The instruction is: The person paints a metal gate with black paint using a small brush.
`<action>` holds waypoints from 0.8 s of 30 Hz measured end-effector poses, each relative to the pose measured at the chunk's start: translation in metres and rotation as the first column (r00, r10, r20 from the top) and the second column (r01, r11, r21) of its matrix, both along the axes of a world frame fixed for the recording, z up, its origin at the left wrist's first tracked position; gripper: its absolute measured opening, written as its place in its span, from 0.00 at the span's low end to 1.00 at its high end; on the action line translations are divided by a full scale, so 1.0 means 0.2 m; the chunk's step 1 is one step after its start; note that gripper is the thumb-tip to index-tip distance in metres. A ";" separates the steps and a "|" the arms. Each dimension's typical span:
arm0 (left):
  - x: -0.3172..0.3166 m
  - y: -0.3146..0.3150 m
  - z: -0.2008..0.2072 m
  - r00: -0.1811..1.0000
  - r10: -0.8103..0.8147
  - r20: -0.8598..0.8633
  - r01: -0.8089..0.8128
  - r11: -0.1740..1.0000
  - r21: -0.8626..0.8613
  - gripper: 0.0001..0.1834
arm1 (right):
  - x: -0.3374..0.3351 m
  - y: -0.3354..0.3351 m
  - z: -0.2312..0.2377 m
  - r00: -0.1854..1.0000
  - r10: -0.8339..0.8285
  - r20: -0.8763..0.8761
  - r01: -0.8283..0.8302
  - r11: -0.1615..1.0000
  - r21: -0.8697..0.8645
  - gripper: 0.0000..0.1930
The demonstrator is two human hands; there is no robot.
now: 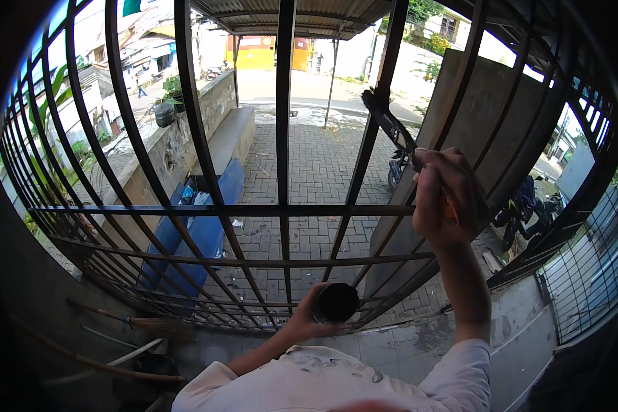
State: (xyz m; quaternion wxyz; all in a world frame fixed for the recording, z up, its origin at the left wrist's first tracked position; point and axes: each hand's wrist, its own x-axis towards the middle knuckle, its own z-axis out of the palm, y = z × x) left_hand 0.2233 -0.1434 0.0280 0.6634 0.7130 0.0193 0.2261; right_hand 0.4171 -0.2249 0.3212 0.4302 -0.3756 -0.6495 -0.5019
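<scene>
My right hand (450,189) is raised at the right, its fingers closed round the handle of a paintbrush (391,125). A bit of orange shows between the fingers. The brush's dark, wet-looking bristles lie against a dark upright bar of the metal grille (283,103), though contact is hard to judge. Lower down, near the middle, my left hand (307,321) is wrapped round a small round container (337,303). Its open top faces up and looks black inside; the level of whatever it holds cannot be made out. It is held close to the lower rails.
Beyond the bars lie a paved yard (268,161), a long blue box (185,237) by a low wall and a grey panel (460,117). A motorcycle (529,206) stands at the right. Sticks and a broom (147,321) lean at the lower left.
</scene>
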 end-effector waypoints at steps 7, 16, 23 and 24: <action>0.00 0.01 0.01 0.999 0.049 -0.001 -0.049 0.999 -0.007 0.50 | -0.06 -0.05 0.08 1.000 0.007 -0.019 -0.005 0.996 0.092 0.10; 0.03 0.03 0.07 0.998 0.043 -0.047 -0.043 0.999 0.001 0.50 | -0.03 -0.07 -0.01 0.999 0.033 -0.014 -0.032 0.999 0.014 0.11; 0.05 0.05 0.09 0.999 0.022 -0.047 -0.020 0.999 0.039 0.50 | -0.02 -0.05 -0.22 1.000 -0.021 0.008 0.022 0.982 -0.186 0.10; 0.05 0.05 0.09 0.998 0.024 -0.051 -0.022 0.999 0.037 0.50 | -0.04 -0.05 -0.21 1.000 0.005 -0.020 -0.008 0.985 -0.174 0.09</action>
